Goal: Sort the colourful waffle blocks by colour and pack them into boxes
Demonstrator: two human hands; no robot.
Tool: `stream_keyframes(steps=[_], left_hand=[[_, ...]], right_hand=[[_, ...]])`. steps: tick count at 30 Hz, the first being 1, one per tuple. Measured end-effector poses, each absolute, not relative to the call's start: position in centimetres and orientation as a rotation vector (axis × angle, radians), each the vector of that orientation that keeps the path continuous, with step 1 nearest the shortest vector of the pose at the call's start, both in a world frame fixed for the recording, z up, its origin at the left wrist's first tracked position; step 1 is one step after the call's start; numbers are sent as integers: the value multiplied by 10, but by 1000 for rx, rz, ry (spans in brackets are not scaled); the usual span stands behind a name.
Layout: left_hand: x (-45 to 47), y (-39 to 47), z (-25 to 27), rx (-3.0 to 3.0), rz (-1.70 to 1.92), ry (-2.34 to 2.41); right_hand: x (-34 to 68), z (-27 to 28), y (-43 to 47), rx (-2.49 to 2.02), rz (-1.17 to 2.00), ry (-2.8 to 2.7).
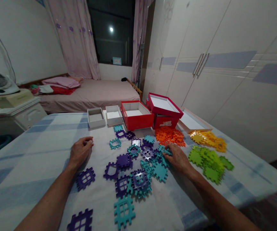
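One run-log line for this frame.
left hand: over tablecloth | right hand: at teal pieces | purple pieces: among teal | orange pile, green pile: apart

Mixes teal notched tiles (161,172) with purple notched tiles (123,161), some solid, some window-cut or frame-like; lies loosely scattered on the tablecloth (42,141), overlapping in places.

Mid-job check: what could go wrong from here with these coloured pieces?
Purple pieces and teal pieces overlap in one loose spread, so lifting one may drag others along. The right hand is close to the orange heap, so a sideways sweep might mix colours. The upper red box sits askew on the lower box and could slide if bumped.
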State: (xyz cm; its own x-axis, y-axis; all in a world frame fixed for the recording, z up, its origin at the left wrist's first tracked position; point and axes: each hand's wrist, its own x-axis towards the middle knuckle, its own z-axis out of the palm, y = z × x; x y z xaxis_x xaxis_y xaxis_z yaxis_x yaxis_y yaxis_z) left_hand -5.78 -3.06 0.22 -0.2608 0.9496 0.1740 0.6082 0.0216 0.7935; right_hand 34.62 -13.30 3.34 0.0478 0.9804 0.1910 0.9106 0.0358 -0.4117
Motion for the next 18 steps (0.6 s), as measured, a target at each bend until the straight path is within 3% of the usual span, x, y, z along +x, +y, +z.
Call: stream_keyframes(steps=[8, 18], left_hand=[[-56, -32, 6, 1598, 1103, 1933], [-55, -34, 8, 1602, 1104, 1938]], right_hand=[[343, 51, -165, -1783, 298, -1811], [336, 14, -180, -1903, 432, -1767]])
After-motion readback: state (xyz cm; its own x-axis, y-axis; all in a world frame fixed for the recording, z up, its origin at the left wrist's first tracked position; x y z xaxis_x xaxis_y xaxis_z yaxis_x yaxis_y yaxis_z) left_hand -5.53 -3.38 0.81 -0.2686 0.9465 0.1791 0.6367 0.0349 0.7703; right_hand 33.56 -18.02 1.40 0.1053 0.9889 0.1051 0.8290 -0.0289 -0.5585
